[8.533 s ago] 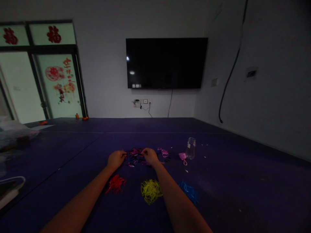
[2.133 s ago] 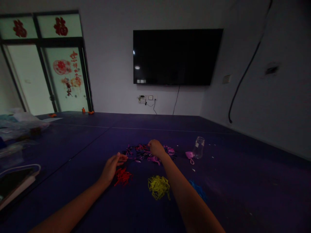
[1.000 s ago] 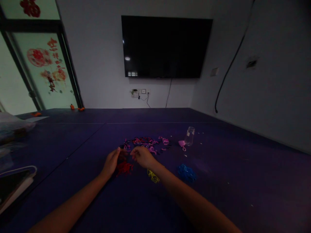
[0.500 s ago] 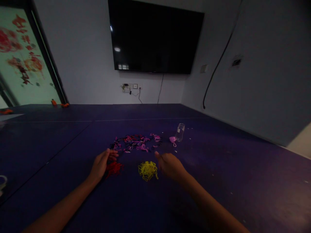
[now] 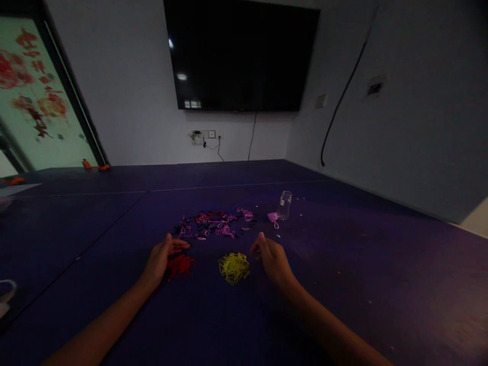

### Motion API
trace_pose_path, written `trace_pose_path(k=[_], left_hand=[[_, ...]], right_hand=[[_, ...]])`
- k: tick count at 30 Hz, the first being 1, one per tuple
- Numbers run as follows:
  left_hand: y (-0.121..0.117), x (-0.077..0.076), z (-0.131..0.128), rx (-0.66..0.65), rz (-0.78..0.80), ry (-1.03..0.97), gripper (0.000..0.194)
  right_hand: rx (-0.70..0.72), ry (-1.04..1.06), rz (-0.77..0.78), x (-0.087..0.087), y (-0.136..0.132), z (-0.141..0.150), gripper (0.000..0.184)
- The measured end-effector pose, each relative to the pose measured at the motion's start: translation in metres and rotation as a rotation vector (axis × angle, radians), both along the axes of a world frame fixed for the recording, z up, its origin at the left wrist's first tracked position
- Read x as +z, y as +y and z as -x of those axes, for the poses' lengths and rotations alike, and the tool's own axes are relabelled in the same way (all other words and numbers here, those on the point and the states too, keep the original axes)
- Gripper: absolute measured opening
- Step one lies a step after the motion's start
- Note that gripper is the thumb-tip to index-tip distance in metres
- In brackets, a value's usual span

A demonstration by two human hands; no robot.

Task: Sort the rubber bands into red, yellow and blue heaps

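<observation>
My left hand (image 5: pixel 162 259) rests beside a small heap of red rubber bands (image 5: pixel 180 266), its fingers stretched out above the heap's far edge and nothing in them. To the right of a yellow heap of rubber bands (image 5: pixel 234 268), my right hand (image 5: pixel 271 256) hovers with thumb up and fingers loosely curved and apart; nothing shows in it. Beyond both hands lies a loose spread of pink, black and red rubber bands (image 5: pixel 211 223). A clear bottle (image 5: pixel 284 206) stands at the back right, next to a pink piece with a loop (image 5: pixel 273 217).
The dark purple surface (image 5: pixel 213 320) runs back to a wall with a large television (image 5: pixel 244 56). Small white bits are scattered at the right. Orange objects (image 5: pixel 87 164) sit by the door at the far left, and a whitish item (image 5: pixel 5 300) lies at the left edge.
My right hand has shifted slightly right, away from the yellow rubber bands, and its thumb and fingers show more apart. My left hand stays by the red heap. The view has tilted slightly.
</observation>
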State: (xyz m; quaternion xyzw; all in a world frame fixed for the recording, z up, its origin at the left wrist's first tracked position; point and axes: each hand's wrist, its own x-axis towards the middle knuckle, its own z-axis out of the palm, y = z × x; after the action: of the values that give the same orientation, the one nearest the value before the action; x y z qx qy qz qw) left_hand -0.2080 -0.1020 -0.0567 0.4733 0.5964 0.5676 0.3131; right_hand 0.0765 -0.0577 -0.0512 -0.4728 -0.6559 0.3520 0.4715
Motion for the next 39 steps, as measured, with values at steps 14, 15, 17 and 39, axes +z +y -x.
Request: trace_pose_path(k=[14, 15, 17, 39], left_hand=[[0.0, 0.005, 0.005, -0.165, -0.007, -0.07, 0.065], [-0.001, 0.006, 0.005, -0.233, 0.025, -0.067, 0.065], [-0.003, 0.007, 0.004, -0.363, 0.089, -0.067, 0.065], [-0.009, 0.002, -0.003, -0.491, 0.117, -0.143, 0.06]], right_hand=[[0.173, -0.011, -0.026, -0.015, -0.021, 0.027, 0.064], [0.178, -0.016, -0.029, -0.015, -0.021, 0.027, 0.064], [0.187, -0.022, -0.039, -0.014, -0.02, 0.026, 0.065], [0.552, -0.196, -0.127, -0.013, -0.001, 0.026, 0.063]])
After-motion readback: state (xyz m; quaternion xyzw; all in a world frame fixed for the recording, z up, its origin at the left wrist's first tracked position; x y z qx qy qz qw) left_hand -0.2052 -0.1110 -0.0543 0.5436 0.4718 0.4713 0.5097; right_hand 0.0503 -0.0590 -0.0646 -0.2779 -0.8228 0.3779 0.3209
